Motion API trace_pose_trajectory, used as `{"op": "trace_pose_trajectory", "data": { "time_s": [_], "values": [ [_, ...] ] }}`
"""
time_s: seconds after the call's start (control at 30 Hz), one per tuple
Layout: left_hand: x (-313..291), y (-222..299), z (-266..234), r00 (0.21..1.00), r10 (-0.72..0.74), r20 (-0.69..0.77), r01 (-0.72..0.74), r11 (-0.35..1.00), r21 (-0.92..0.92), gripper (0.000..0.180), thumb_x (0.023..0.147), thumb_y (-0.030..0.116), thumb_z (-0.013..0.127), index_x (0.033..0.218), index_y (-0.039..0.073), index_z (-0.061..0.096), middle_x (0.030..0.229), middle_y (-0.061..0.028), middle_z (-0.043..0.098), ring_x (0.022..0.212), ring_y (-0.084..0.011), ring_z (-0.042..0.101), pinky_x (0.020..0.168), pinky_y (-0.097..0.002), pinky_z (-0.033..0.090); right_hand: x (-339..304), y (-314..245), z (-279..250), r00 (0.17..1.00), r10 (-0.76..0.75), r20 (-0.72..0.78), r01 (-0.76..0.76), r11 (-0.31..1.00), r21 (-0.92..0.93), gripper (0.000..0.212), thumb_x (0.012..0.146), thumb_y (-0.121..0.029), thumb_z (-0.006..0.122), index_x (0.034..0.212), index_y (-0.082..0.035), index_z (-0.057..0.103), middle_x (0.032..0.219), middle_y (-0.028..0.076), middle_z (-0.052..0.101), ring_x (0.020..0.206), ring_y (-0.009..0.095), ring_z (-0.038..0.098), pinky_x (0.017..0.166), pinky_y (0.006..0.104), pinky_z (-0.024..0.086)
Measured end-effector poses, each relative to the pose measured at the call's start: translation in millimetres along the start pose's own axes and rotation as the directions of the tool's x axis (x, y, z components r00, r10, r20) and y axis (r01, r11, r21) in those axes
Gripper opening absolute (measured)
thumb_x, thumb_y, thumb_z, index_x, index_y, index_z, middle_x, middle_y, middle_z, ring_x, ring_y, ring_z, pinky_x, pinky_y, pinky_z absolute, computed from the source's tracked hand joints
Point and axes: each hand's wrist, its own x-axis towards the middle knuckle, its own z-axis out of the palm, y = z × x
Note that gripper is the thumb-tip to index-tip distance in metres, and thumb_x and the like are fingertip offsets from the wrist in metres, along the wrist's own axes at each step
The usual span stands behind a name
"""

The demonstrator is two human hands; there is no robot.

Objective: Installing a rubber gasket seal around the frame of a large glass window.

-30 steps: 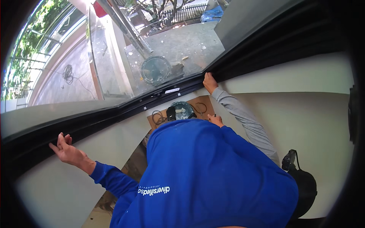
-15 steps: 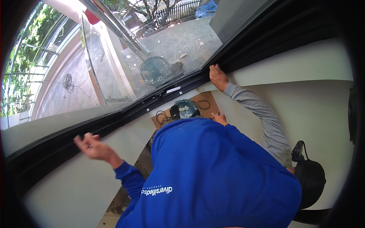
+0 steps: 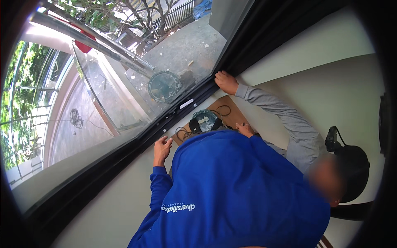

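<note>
My left hand [image 3: 162, 149], in a blue sleeve, is beside the black window frame [image 3: 136, 144] with its fingers apart. It holds nothing that shows. My right hand [image 3: 245, 129] is low in front of me, closed round a small dark thing that I cannot make out. It is over the edge of a brown board [image 3: 237, 118]. On that board stands a bucket [image 3: 205, 119] with a pale tool or stick in it, close to my feet. A co-worker's hand [image 3: 226, 82], in a grey sleeve, rests on the window frame further right.
The co-worker, in a black cap [image 3: 356, 173] with a device on it, leans in at the right. Dark cables [image 3: 182, 133] lie on the board. Pale wall panels [image 3: 314, 99] flank us. Beyond the glass show a round tub [image 3: 164, 87], metal poles [image 3: 95, 43] and a coiled cable [image 3: 75, 118].
My left hand has come inward to the right, from the far left of the frame. My view has turned somewhat. The co-worker's hand stays on the frame, and their head has turned.
</note>
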Motion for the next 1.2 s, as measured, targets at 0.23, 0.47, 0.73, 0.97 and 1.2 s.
{"op": "trace_pose_trajectory", "data": {
  "time_s": [0.23, 0.47, 0.73, 0.97, 1.2],
  "values": [
    [47.7, 26.4, 11.8, 0.990, 0.119, 0.076, -0.121, 0.992, 0.023, 0.051, 0.092, 0.031, 0.069, 0.127, -0.006, 0.061, 0.100, -0.0137, 0.072, 0.080, -0.0153, 0.069, 0.068, -0.0275, 0.053, -15.3, -142.5, 37.4, 0.919, -0.319, 0.230, -0.172, 0.199, 0.965, 0.026, 0.089, 0.000, 0.057, 0.113, -0.007, 0.063, 0.112, 0.006, 0.063, 0.112, 0.020, 0.057, 0.092, 0.0371, 0.043],
    [59.7, 73.4, 52.3, 0.928, 0.216, 0.303, -0.221, 0.975, -0.020, 0.036, 0.094, 0.025, 0.066, 0.116, -0.005, 0.067, 0.093, -0.0083, 0.071, 0.078, -0.0125, 0.065, 0.069, -0.0264, 0.051, -13.4, -162.2, 63.1, 0.897, -0.379, 0.226, -0.294, -0.131, 0.947, 0.027, 0.086, 0.005, 0.051, 0.099, -0.012, 0.068, 0.103, 0.002, 0.063, 0.105, 0.016, 0.057, 0.089, 0.0342, 0.043],
    [41.7, 125.7, 76.5, 0.767, 0.322, 0.556, -0.372, 0.928, -0.024, 0.046, 0.093, 0.028, 0.067, 0.122, -0.007, 0.063, 0.094, -0.0120, 0.072, 0.082, -0.0178, 0.066, 0.073, -0.0312, 0.051, -152.6, -10.1, 60.5, 0.891, 0.141, -0.432, -0.190, 0.979, -0.074, 0.019, 0.094, -0.021, 0.054, 0.099, -0.004, 0.060, 0.091, 0.009, 0.063, 0.089, 0.023, 0.060, 0.079, 0.0379, 0.047],
    [2.3, 221.8, 94.1, 0.369, 0.388, 0.845, -0.691, 0.723, -0.030, 0.048, 0.092, 0.022, 0.064, 0.130, -0.005, 0.058, 0.118, -0.0189, 0.068, 0.107, -0.0254, 0.066, 0.093, -0.0350, 0.050, -191.3, -61.3, 122.0, 0.823, -0.039, -0.567, -0.171, 0.934, -0.313, 0.034, 0.101, -0.033, 0.052, 0.097, 0.000, 0.055, 0.078, 0.010, 0.058, 0.073, 0.023, 0.058, 0.069, 0.0378, 0.047],
    [6.8, 236.4, 134.7, 0.217, 0.452, 0.866, -0.719, 0.673, -0.171, 0.053, 0.088, 0.020, 0.065, 0.134, -0.004, 0.055, 0.129, -0.0215, 0.063, 0.119, -0.0286, 0.060, 0.102, -0.0373, 0.044, -216.0, -183.6, 153.2, 0.840, -0.179, -0.513, 0.075, 0.973, -0.216, 0.029, 0.106, -0.026, 0.046, 0.089, -0.004, 0.053, 0.065, -0.004, 0.041, 0.058, 0.004, 0.039, 0.054, 0.0247, 0.036]
  ]
}}
